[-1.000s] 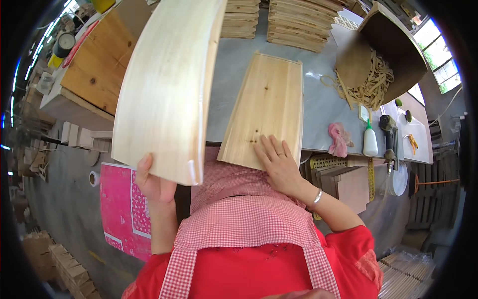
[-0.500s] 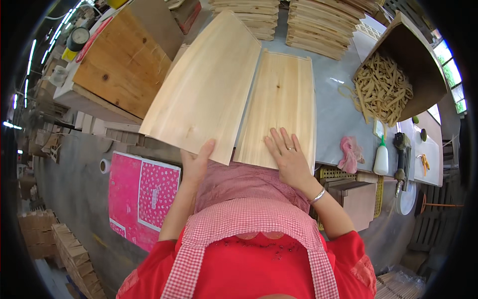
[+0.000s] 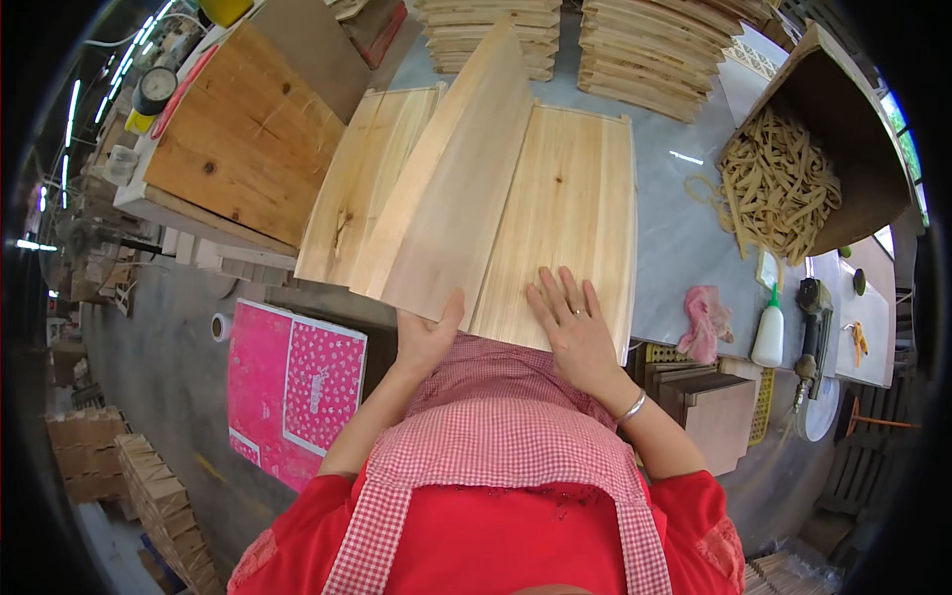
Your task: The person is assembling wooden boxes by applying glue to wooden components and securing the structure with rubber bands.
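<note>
My left hand (image 3: 428, 335) grips the near corner of a thin pale wooden panel (image 3: 466, 183), thumb on its face. This panel is tilted steeply up on its long edge. Flat beneath my right hand (image 3: 578, 322) lies a second wooden panel (image 3: 570, 198) with a small knot and a thin raised rim at its far end. My right fingers are spread on its near part, a ring and a bracelet showing. Left of the tilted panel, a third wooden panel (image 3: 352, 198) with a dark knot lies flat, partly covered.
Stacks of wooden panels (image 3: 650, 59) stand at the far side of the grey table (image 3: 662, 238). To the right are a box of tan bands (image 3: 783, 183), a pink cloth (image 3: 702, 322), a white squeeze bottle (image 3: 769, 332) and a power tool (image 3: 813, 322). A wooden box (image 3: 248, 134) stands left.
The panel in my left hand has swung from nearly flat to steeply tilted, and the hand has moved right. The third panel now shows at left. My right hand stays flat on its panel.
</note>
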{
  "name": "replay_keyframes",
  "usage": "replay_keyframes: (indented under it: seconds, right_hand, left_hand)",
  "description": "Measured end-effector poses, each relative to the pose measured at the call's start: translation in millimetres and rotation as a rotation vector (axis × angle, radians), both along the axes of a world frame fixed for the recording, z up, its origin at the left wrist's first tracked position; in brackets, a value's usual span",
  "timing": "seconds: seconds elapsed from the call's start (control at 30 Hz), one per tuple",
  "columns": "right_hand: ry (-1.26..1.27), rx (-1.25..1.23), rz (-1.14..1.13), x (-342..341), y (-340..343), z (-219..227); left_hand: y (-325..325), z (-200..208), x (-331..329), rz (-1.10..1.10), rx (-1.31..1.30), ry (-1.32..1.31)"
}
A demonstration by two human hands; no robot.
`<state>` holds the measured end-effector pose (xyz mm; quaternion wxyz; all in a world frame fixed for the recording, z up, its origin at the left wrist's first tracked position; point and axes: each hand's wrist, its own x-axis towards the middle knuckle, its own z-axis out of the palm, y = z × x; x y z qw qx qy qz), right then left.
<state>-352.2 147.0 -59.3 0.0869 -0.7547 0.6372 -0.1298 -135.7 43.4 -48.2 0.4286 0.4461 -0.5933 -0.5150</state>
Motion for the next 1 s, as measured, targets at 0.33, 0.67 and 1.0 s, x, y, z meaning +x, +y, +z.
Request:
replay_keyframes:
  seconds: [0.33,0.67,1.0]
  right_hand:
    - [0.023,0.033,-0.005,-2,5,5]
    - [0.076,-0.365,-0.903,-101,82,6]
    - [0.154,-0.699,-1.177,-139,129,-26]
  left_hand:
    - [13,8,-8,-0.12,-0.306,-0.348]
    - [4,-16,5,-0.05,-0.251,-0.309]
    - [0,-15,-5,-0.056,-0.189,-0.182]
